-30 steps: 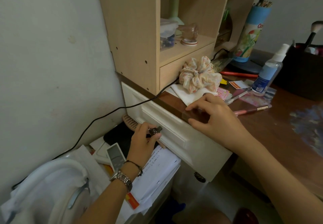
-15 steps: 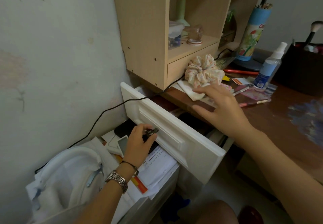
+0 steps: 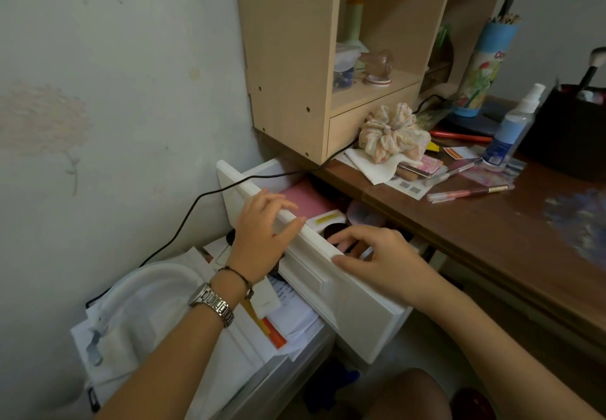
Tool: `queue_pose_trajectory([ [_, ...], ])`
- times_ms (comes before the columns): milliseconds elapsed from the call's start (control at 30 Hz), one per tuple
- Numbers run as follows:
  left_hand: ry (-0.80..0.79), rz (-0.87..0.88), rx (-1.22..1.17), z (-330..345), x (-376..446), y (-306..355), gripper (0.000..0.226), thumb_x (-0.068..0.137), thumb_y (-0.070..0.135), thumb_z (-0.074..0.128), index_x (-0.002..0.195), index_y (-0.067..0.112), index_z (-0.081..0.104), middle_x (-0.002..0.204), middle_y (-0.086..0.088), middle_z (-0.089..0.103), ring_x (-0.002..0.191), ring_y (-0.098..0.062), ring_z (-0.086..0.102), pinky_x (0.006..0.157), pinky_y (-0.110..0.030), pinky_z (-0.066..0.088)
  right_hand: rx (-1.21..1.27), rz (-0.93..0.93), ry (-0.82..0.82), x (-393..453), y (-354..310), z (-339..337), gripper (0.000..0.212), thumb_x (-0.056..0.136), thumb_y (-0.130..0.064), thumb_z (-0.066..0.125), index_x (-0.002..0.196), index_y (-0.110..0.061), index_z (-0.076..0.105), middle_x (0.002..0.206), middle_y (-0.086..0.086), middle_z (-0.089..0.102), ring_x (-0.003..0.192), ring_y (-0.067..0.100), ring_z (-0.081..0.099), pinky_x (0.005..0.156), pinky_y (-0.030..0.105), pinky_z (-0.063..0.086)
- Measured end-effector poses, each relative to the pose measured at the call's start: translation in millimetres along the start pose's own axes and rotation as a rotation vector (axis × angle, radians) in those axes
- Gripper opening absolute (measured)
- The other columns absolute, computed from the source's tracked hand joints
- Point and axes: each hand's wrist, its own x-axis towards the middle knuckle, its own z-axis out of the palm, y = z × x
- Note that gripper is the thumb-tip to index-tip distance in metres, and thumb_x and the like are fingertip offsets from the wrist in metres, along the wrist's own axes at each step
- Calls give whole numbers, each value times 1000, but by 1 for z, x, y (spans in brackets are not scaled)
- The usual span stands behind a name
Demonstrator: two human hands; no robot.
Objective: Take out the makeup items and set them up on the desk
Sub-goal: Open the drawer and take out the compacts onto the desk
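The white drawer (image 3: 344, 291) under the brown desk (image 3: 492, 239) stands pulled out. Inside it lie a pink flat item (image 3: 301, 200), a white box with a yellow label (image 3: 326, 221), a round iridescent compact (image 3: 364, 214) and a dark round case (image 3: 333, 231). My left hand (image 3: 262, 239) grips the top rim of the drawer front, fingers curled over it. My right hand (image 3: 383, 255) reaches into the drawer; its thumb lies on the rim and its fingertips touch the items inside, holding nothing that I can see.
On the desk stand a wooden shelf unit (image 3: 288, 59), a scrunchie (image 3: 393, 132), a spray bottle (image 3: 511, 127), a pencil cup (image 3: 482, 65), a black organiser (image 3: 570, 124) and loose pens (image 3: 469, 191). A black cable (image 3: 196, 203) crosses the drawer. Papers and a white bag (image 3: 147, 305) pile up lower left.
The drawer has slid further out. My left hand left the knob and went up to the front's top rim. My right hand moved off the desk edge into the drawer.
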Motion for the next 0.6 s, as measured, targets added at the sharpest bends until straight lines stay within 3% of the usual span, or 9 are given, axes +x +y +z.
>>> queue_pose_trajectory([
  [367, -28, 1, 63, -26, -22, -8, 42, 75, 63, 43, 94, 29, 58, 111, 11, 53, 132, -16, 34, 108, -43, 31, -33, -50, -16, -13, -19, 21, 28, 85, -21, 66, 113, -22, 64, 95, -7, 61, 84, 9, 59, 74, 16, 49],
  [600, -51, -9, 104, -45, -39, -12, 45, 75, 66, 43, 96, 29, 60, 115, 8, 57, 133, -16, 33, 108, -42, 31, -60, -84, -59, -21, -33, 35, 30, 86, -25, 64, 116, -22, 62, 97, -11, 59, 82, 5, 58, 68, 7, 46],
])
